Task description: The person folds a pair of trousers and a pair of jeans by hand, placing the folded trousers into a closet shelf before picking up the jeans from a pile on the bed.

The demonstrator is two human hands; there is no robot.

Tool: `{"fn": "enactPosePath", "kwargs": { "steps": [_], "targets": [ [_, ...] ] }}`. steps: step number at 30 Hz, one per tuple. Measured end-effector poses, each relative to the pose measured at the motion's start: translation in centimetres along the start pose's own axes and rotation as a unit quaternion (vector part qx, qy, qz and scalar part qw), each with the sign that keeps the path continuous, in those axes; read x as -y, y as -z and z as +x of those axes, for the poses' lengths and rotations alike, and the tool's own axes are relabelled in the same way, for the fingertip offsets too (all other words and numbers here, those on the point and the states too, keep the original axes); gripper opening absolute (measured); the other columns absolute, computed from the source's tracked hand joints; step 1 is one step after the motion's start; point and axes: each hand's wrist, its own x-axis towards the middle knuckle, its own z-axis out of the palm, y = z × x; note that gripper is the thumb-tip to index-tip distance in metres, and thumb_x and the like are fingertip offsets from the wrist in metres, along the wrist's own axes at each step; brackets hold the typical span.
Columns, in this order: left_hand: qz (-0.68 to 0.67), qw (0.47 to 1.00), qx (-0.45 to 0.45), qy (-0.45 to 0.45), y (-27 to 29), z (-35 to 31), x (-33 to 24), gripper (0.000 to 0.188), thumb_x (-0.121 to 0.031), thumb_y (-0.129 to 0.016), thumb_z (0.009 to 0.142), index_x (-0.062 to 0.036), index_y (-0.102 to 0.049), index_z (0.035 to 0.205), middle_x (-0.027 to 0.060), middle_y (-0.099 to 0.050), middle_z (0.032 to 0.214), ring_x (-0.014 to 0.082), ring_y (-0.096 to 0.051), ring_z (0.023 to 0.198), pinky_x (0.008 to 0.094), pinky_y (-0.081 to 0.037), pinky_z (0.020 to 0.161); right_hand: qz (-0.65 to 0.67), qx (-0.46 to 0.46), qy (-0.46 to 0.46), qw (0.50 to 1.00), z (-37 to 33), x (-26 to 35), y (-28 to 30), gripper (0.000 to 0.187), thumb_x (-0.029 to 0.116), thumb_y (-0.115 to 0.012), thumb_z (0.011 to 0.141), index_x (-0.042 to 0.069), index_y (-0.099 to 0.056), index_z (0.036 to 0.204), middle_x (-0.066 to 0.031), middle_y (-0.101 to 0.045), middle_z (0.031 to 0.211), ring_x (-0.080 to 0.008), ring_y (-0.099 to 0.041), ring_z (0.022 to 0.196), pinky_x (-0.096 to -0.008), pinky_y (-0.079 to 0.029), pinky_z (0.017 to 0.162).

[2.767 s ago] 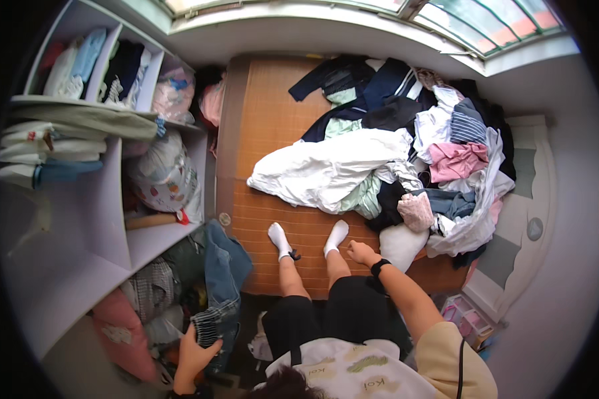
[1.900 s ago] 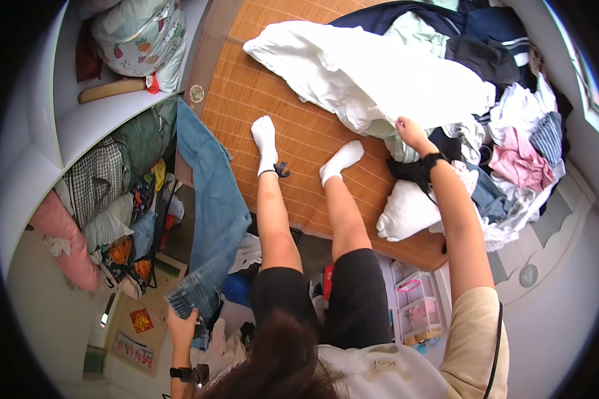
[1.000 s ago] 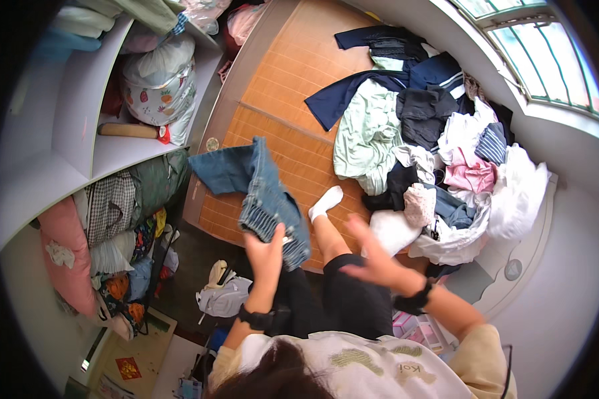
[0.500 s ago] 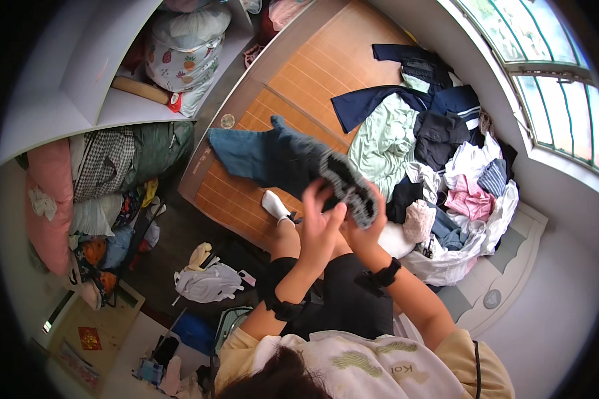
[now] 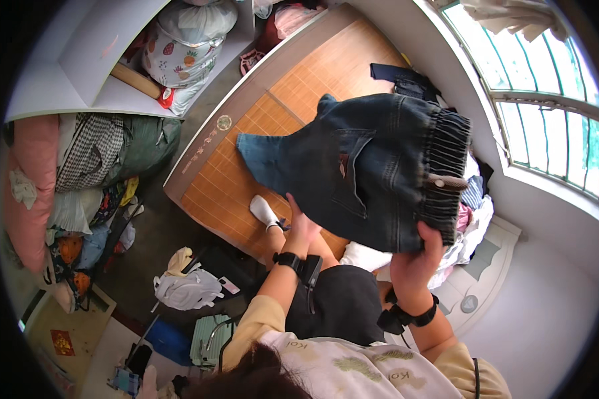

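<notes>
A pair of dark blue jeans is held up in front of me, with a back pocket and an elastic waistband showing. The waistband points right, and the legs trail left over the bed mat. My right hand grips the jeans just by the waistband's near end, thumb on top. Under the near edge of the jeans, my left hand holds the cloth lower down; most of its fingers are hidden. Behind the jeans lies a pile of clothes, largely covered by them.
The bed has a brown woven mat. At right are a barred window and a pale headboard. A white cabinet stands at upper left, with hanging clothes below it. A grey bag lies on the floor.
The jeans have been lifted and spread out flat, with the waistband turned from bunched to straight. My hands have moved apart, the right one to the waistband's near end.
</notes>
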Motion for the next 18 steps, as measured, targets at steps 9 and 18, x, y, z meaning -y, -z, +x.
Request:
{"fn": "enactPosePath", "kwargs": {
  "steps": [9,18],
  "targets": [
    [0.077,0.981,-0.118,-0.136,-3.4,-1.6,-6.4,0.056,-0.048,-0.034,0.094,-0.0024,-0.05,0.122,0.0112,-0.055,0.121,0.0261,-0.052,0.109,0.0365,-0.039,0.097,0.078,0.227,0.017,0.971,-4.4,6.7,-3.5,0.042,0.02,-0.048,0.081,0.006,-0.051,0.121,-0.0088,-0.055,0.122,-0.0261,-0.05,0.114,-0.0417,-0.036,0.102],
    [0.061,0.871,-0.216,-0.438,-7.8,-10.8,-17.7,0.04,-0.033,-0.042,0.091,-0.0008,-0.059,0.108,0.012,-0.061,0.111,0.0267,-0.058,0.101,0.0385,-0.045,0.089,0.091,0.322,0.049,0.941,0.2,8.4,-3.0,0.043,0.018,-0.047,0.081,0.003,-0.05,0.122,-0.0115,-0.055,0.122,-0.0289,-0.052,0.112,-0.0419,-0.037,0.1]
  ]
}}
